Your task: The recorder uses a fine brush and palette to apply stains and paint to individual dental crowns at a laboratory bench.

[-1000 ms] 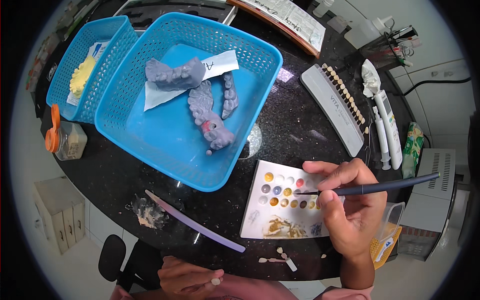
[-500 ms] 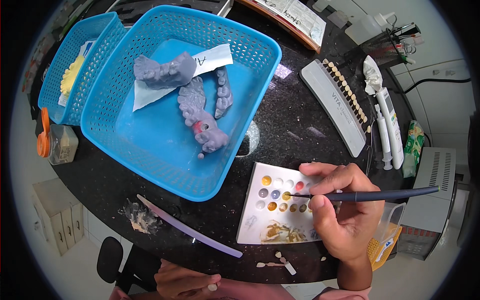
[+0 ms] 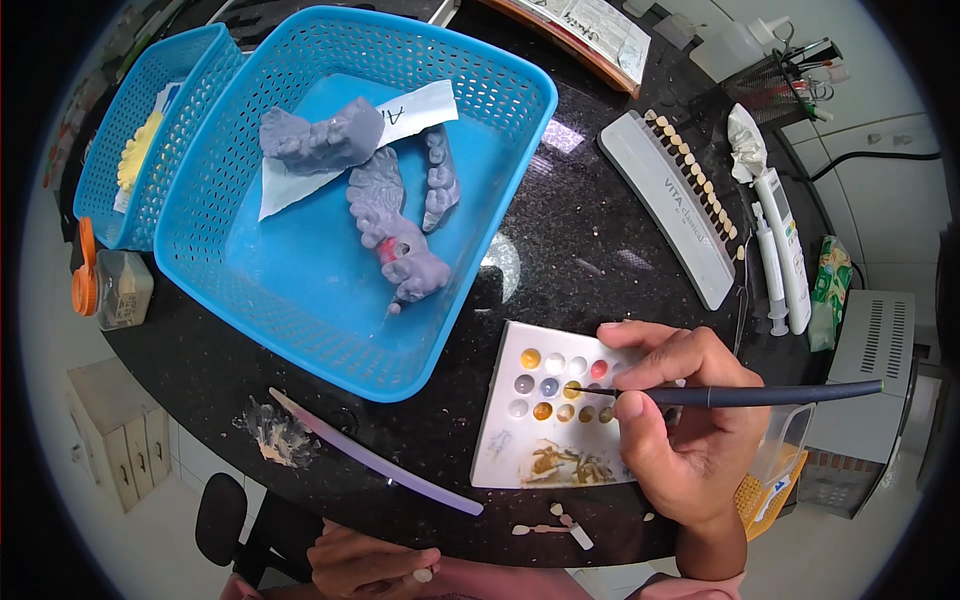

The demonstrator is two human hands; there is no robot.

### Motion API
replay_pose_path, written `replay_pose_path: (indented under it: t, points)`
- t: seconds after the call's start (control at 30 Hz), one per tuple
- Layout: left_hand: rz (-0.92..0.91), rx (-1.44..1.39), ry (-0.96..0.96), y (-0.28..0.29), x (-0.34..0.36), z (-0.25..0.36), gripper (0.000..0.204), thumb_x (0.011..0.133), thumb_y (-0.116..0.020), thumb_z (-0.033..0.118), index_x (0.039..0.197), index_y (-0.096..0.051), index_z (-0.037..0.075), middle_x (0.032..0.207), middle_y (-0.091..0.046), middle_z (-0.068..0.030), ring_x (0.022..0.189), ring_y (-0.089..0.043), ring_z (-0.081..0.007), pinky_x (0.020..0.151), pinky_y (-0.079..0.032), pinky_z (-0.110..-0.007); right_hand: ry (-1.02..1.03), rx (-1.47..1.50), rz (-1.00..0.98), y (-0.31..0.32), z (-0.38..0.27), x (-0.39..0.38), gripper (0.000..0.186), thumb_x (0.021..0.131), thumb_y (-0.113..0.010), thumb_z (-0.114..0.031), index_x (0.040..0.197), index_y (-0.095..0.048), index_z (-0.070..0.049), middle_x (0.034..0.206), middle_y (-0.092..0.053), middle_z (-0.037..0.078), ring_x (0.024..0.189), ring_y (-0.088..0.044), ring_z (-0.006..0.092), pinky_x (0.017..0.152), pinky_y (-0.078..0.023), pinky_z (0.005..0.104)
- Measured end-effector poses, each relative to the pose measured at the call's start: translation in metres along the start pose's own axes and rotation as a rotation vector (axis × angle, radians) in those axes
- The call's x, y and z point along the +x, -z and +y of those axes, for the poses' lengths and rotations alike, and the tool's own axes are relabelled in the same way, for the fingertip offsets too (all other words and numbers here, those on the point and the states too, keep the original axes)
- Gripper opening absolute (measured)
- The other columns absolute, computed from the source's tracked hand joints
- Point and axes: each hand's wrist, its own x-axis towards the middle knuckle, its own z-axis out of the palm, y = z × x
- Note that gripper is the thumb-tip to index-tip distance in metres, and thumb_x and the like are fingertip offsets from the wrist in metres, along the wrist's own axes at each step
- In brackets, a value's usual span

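My right hand [image 3: 680, 440] grips a dark thin brush [image 3: 760, 394] over a white palette [image 3: 500, 450], its tip at a yellow well in the middle row. The palette has rows of coloured wells and brown smears. At the lower edge my left hand [image 3: 352, 565] has its fingers closed on a small pale piece [image 3: 422, 574], probably tooth-shaped. Left of the palette lie a lilac spatula [image 3: 400, 470] and a crumpled clear film with beige paste [image 3: 280, 438]. Small shade tabs [image 3: 575, 532] lie below the palette.
A large blue basket [image 3: 300, 330] holds grey dental models [image 3: 400, 240] and paper; a smaller one [image 3: 200, 90] sits left of it, near an orange-lidded jar [image 3: 123, 295]. To the right are a tooth shade guide [image 3: 660, 210], white syringes [image 3: 768, 280], a pen holder [image 3: 750, 100] and a grey appliance [image 3: 860, 340].
The brush and my right hand have shifted slightly left, with the brush tip staying among the middle-row wells. The whole view has shifted a little; my left hand still holds the pale piece.
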Motion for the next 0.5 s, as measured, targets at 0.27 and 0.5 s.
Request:
replay_pose_path:
  t: [0.27,0.5]
  points:
    - [-0.001,-0.041,0.005,0.0,-0.004,0.002,0.022,0.079,-0.07,0.003,0.101,-0.07,0.004,0.077,-0.069,-0.0118,0.056,-0.06,-0.0148,0.048,-0.044,-0.024,-0.097,-0.008,-0.031,0.001,-0.007,-0.006,0.018,0.077,-0.065,-0.012,0.075,-0.057,0.004,0.073,-0.061,0.012,0.09,-0.064,0.0286,0.085,-0.049,0.0402]
    - [-0.009,-0.016,0.023,0.003,-0.003,0.009,0.019,0.075,-0.069,-0.001,0.094,-0.069,0.002,0.078,-0.068,-0.0113,0.059,-0.061,-0.0186,0.051,-0.046,-0.026,0.005,0.074,0.054,0.007,-0.015,-0.017,0.007,0.075,-0.064,-0.001,0.08,-0.06,0.004,0.072,-0.061,0.011,0.084,-0.067,0.0278,0.082,-0.051,0.0372]
